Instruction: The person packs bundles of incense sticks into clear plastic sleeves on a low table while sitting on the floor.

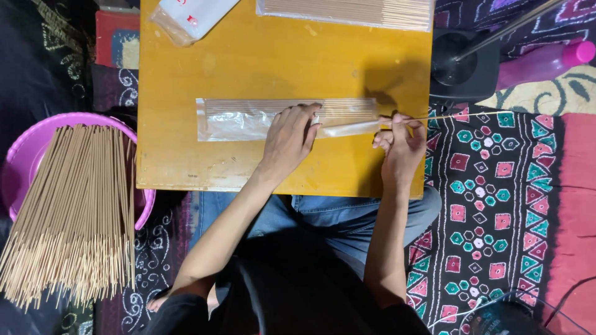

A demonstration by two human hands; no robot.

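A long clear plastic sleeve [248,119] lies across the low yellow table [205,68], partly filled with thin incense sticks [347,109] at its right end. My left hand [290,138] presses down on the sleeve near its middle, fingers on the plastic. My right hand [400,139] is at the table's right edge, by the sleeve's open mouth. It pinches thin sticks [465,115] that reach out to the right over the mat.
A pink basin [25,155] at left holds a big heap of loose sticks [74,211]. Packed sleeves [347,12] and a white packet [192,15] lie at the table's far edge. A black stand base [462,62] and a pink bottle [546,61] sit to the right on patterned cloth.
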